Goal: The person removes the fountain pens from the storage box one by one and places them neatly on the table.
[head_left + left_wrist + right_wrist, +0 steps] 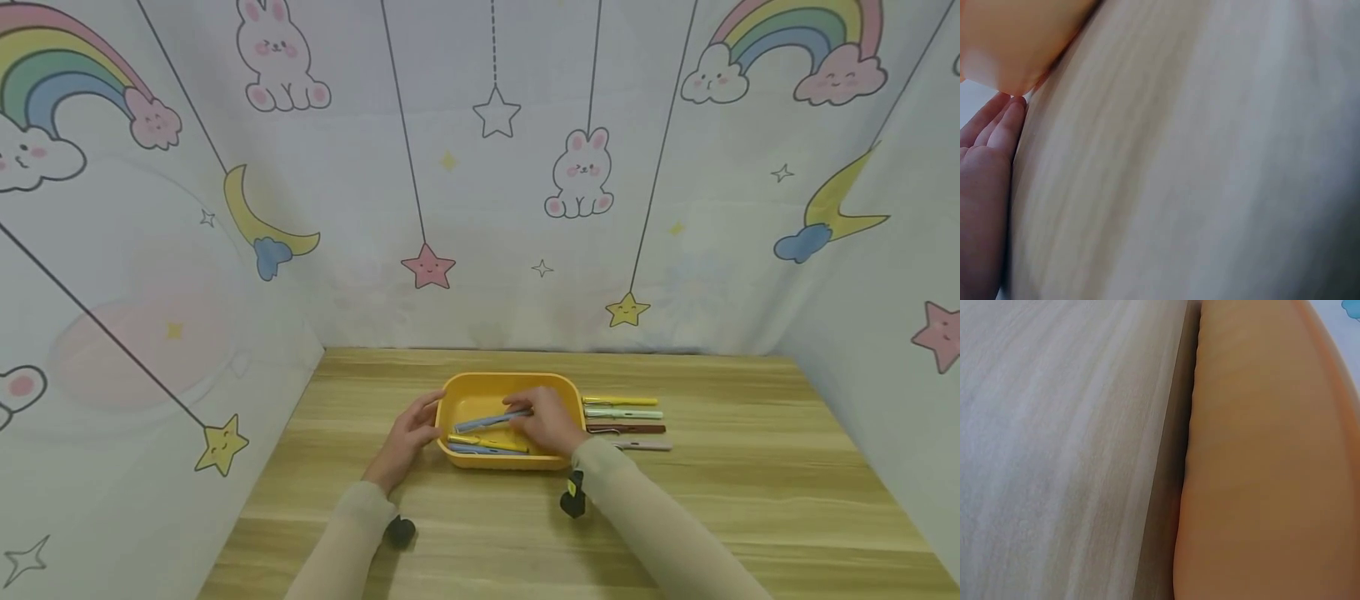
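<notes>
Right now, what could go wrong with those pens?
One blue pen could slip, since the right hand seems to hold it only near one end. The left hand is at the side of the yellow bin: a push might slide the bin into the four pens lined up beside it.

The box [480, 396] sits on the tabletop [750, 467], a curtain [510, 312] behind. In the box, two pens [491, 443] lie along the front wall; a third pen [486, 421] slants behind them, its right end in the right hand [551, 421]. Just right of the box lie four pens [633, 429], one behind another; the left hand [405, 437] touches its left end.
</notes>
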`<state>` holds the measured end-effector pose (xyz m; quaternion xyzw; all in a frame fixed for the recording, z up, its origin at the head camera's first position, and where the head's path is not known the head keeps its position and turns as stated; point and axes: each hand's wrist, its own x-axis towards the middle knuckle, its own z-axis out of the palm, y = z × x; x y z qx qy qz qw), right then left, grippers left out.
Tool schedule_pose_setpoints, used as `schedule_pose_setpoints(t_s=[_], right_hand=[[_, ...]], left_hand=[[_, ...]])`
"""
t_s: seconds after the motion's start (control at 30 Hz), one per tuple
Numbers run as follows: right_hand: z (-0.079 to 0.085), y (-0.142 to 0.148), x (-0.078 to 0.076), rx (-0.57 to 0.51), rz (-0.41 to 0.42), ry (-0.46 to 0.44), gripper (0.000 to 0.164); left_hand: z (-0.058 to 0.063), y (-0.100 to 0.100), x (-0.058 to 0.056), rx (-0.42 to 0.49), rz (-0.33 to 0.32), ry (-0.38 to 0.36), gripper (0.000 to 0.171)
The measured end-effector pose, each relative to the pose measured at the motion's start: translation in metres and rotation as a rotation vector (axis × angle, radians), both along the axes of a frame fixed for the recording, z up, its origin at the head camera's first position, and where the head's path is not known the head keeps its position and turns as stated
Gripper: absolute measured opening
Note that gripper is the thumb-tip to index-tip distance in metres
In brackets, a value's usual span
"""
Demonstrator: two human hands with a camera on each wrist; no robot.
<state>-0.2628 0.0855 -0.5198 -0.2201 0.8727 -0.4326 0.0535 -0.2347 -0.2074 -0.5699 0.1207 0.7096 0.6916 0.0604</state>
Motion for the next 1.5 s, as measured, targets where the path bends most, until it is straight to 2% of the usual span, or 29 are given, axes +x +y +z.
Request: schedule_pose_setpoints(t_s=[0.23,0.5,0.67,1.03,1.33,1.5], right_hand=[[-0.001,0.003,0.000,-0.083,-0.041,0.010,0.033],[0.011,0.011,0.005,-0.184,-0.090,0.025,0.028],[0.015,0.017,0.006,-0.227,-0.076,0.056,0.026],[0.020,0.038,0.014,-0.259,-0.047,0.080,0.026],[0.016,0.066,0.016,-0.273,-0.089,0.056,0.025],[0.015,0.084,0.018,-0.286,-0.079,0.045,0.024]], left_hand=[[-0.001,-0.001,0.000,-0.011,-0.017,-0.003,0.062],[-0.002,0.000,-0.001,0.020,-0.003,0.003,0.063],[-0.003,-0.001,-0.002,0.013,0.000,0.001,0.062],[-0.003,-0.001,-0.002,0.026,-0.018,0.013,0.064],[-0.002,-0.001,-0.001,0.017,-0.008,0.005,0.063],[-0.002,-0.001,-0.002,0.010,-0.009,0.008,0.063]])
